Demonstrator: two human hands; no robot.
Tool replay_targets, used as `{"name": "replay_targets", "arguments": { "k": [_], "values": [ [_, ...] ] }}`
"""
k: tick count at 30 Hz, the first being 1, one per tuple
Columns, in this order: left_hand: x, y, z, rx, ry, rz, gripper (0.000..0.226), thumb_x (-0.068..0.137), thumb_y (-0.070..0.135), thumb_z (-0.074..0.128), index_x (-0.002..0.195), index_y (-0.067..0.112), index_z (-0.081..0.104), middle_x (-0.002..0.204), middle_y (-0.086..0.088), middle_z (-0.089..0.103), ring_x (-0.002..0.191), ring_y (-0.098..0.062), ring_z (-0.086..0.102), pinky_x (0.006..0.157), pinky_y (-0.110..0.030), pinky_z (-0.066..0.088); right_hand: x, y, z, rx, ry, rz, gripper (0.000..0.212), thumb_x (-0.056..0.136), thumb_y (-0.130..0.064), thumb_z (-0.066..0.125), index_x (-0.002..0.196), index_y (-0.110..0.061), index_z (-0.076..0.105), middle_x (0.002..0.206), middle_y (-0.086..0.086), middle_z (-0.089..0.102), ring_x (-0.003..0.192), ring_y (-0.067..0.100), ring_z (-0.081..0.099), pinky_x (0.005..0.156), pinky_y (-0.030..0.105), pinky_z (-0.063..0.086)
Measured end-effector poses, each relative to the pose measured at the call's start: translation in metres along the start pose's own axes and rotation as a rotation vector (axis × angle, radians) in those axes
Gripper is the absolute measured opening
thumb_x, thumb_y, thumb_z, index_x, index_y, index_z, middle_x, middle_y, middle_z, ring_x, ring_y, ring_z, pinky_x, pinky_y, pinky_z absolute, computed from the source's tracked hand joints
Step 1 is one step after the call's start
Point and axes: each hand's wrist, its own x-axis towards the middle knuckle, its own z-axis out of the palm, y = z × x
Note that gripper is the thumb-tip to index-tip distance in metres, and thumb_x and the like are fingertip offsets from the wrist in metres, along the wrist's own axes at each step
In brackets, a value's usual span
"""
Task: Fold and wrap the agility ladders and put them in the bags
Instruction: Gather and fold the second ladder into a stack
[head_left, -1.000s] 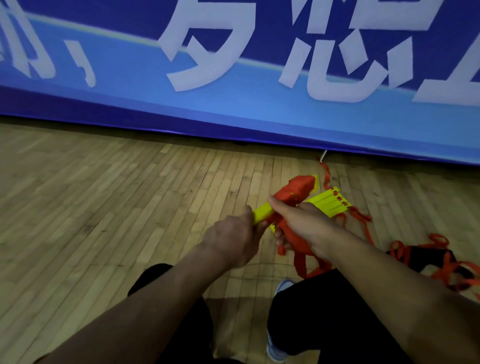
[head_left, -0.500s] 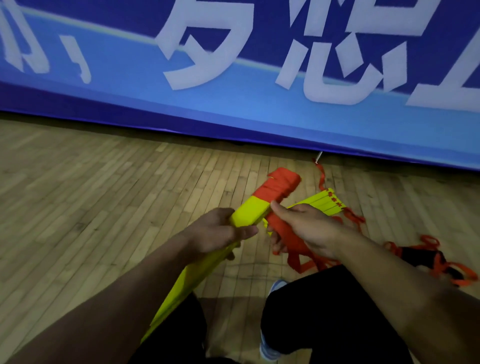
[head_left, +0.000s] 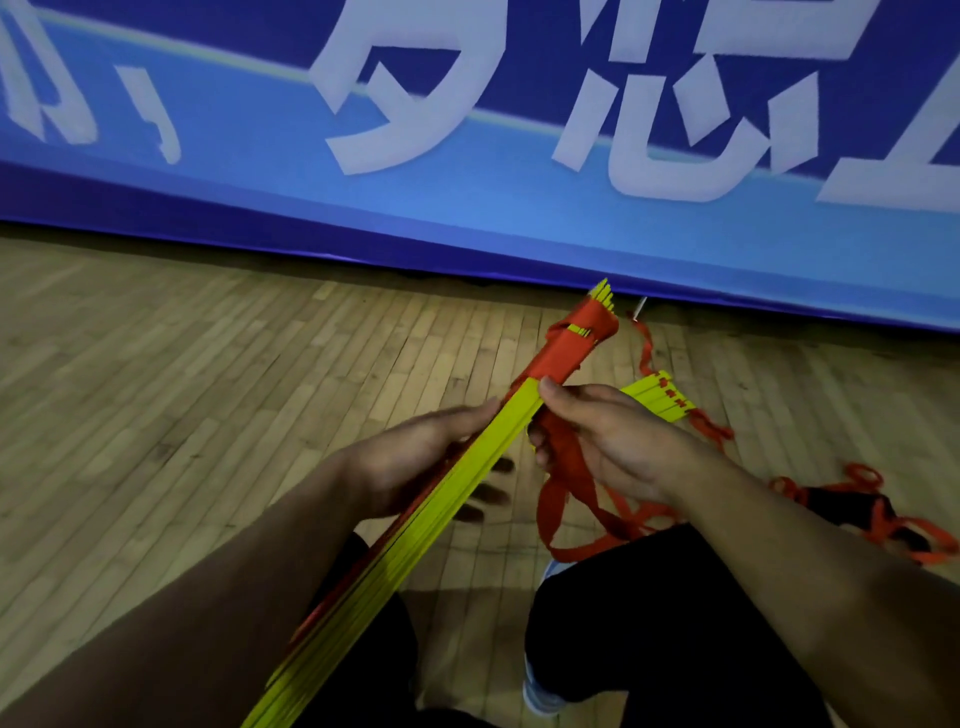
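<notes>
So right up close, the left hand (head_left: 415, 462) is wrapped around the stacked bundle of flat yellow plastic ladder rungs (head_left: 441, 499), which runs diagonally from down by the knees up toward the wall. The right hand (head_left: 608, 447) is just beside it, pinching the loose orange webbing strap (head_left: 561, 467) against the stack. Far end of the bundle already has a few turns of orange wrap (head_left: 571, 343) on it, so the folding looks done and the wrapping is partway. Plenty of strap dangles loose. Further out on the wooden plank floor (head_left: 208, 395), a second yellow rung stack (head_left: 660, 402) lies unwrapped, and a black bag (head_left: 852, 512) sits tangled in orange strap. Nothing bagged yet, I'd say.
</notes>
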Motion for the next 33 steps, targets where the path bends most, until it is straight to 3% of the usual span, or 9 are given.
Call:
{"name": "replay_targets", "arguments": {
  "k": [3, 7, 13, 15, 19, 21, 23, 28, 33],
  "values": [
    [0.000, -0.004, 0.001, -0.050, -0.030, -0.040, 0.060, 0.088, 0.062, 0.048, 0.110, 0.009, 0.065, 0.078, -0.007, 0.068, 0.057, -0.021, 0.064, 0.053, -0.028, 0.052, 0.001, -0.001, 0.001, -0.126, 0.028, -0.013, 0.043, 0.083, -0.044, 0.061, 0.091, -0.003, 0.068, 0.068, 0.012, 0.064, 0.056, 0.022, 0.063, 0.060, 0.032, 0.050],
    [0.004, 0.007, -0.003, 0.157, 0.246, 0.050, 0.045, 0.091, 0.050, 0.062, 0.108, 0.008, 0.064, 0.088, -0.010, 0.073, 0.070, -0.024, 0.073, 0.071, -0.038, 0.060, 0.001, 0.000, 0.004, -0.248, 0.112, 0.066, 0.050, 0.096, -0.047, 0.056, 0.088, 0.001, 0.065, 0.064, 0.014, 0.065, 0.057, 0.026, 0.064, 0.056, 0.031, 0.053],
    [0.011, 0.008, 0.034, 1.120, 0.605, 0.181, 0.045, 0.089, 0.053, 0.062, 0.117, 0.025, 0.040, 0.085, 0.003, 0.056, 0.078, -0.016, 0.062, 0.068, -0.034, 0.055, 0.010, 0.000, 0.020, -0.368, 0.277, 0.009, 0.054, 0.085, -0.062, 0.063, 0.070, -0.010, 0.068, 0.057, 0.008, 0.061, 0.048, 0.018, 0.058, 0.051, 0.026, 0.046],
    [0.009, 0.007, 0.026, 0.966, 0.442, 0.185, 0.048, 0.086, 0.054, 0.065, 0.114, 0.025, 0.039, 0.090, 0.000, 0.061, 0.082, -0.018, 0.064, 0.075, -0.039, 0.058, 0.006, -0.004, 0.017, -0.356, 0.253, 0.001, 0.049, 0.087, -0.055, 0.066, 0.067, -0.011, 0.068, 0.055, 0.006, 0.058, 0.044, 0.015, 0.054, 0.046, 0.022, 0.044],
    [0.004, -0.004, -0.006, 0.067, -0.022, 0.020, 0.062, 0.077, 0.055, 0.070, 0.125, 0.022, 0.050, 0.113, -0.008, 0.071, 0.102, -0.027, 0.070, 0.094, -0.053, 0.054, 0.000, -0.006, 0.010, -0.272, 0.178, 0.013, 0.043, 0.088, -0.049, 0.067, 0.068, -0.011, 0.072, 0.055, 0.006, 0.056, 0.045, 0.015, 0.050, 0.048, 0.025, 0.043],
    [0.001, -0.011, -0.008, -0.120, -0.176, -0.067, 0.058, 0.084, 0.057, 0.062, 0.124, 0.016, 0.055, 0.105, -0.012, 0.071, 0.086, -0.029, 0.071, 0.077, -0.042, 0.058, 0.001, -0.005, 0.009, -0.237, 0.146, -0.002, 0.045, 0.083, -0.052, 0.068, 0.074, -0.008, 0.073, 0.056, 0.006, 0.055, 0.046, 0.016, 0.050, 0.051, 0.028, 0.042],
    [0.000, -0.012, -0.003, -0.085, -0.125, -0.027, 0.054, 0.086, 0.055, 0.057, 0.118, 0.011, 0.059, 0.082, -0.009, 0.067, 0.059, -0.022, 0.062, 0.055, -0.029, 0.051, 0.002, -0.006, 0.008, -0.261, 0.130, 0.011, 0.052, 0.079, -0.058, 0.067, 0.082, -0.006, 0.074, 0.060, 0.006, 0.057, 0.050, 0.017, 0.054, 0.055, 0.030, 0.044],
    [0.005, 0.003, 0.004, 0.437, 0.282, 0.109, 0.045, 0.083, 0.048, 0.073, 0.114, 0.019, 0.058, 0.085, -0.006, 0.070, 0.064, -0.020, 0.069, 0.060, -0.033, 0.056, 0.002, -0.011, 0.009, -0.256, 0.062, 0.182, 0.054, 0.087, -0.060, 0.060, 0.089, -0.008, 0.074, 0.067, 0.009, 0.062, 0.056, 0.023, 0.064, 0.055, 0.031, 0.056],
    [0.013, -0.002, 0.028, 1.333, 0.631, 0.178, 0.063, 0.084, 0.066, 0.060, 0.127, 0.025, 0.040, 0.098, -0.003, 0.062, 0.091, -0.025, 0.065, 0.072, -0.035, 0.054, 0.005, -0.001, 0.017, -0.220, 0.187, 0.080, 0.033, 0.091, -0.041, 0.066, 0.078, -0.011, 0.066, 0.052, -0.001, 0.056, 0.038, 0.008, 0.049, 0.038, 0.018, 0.041]
  ]
}}
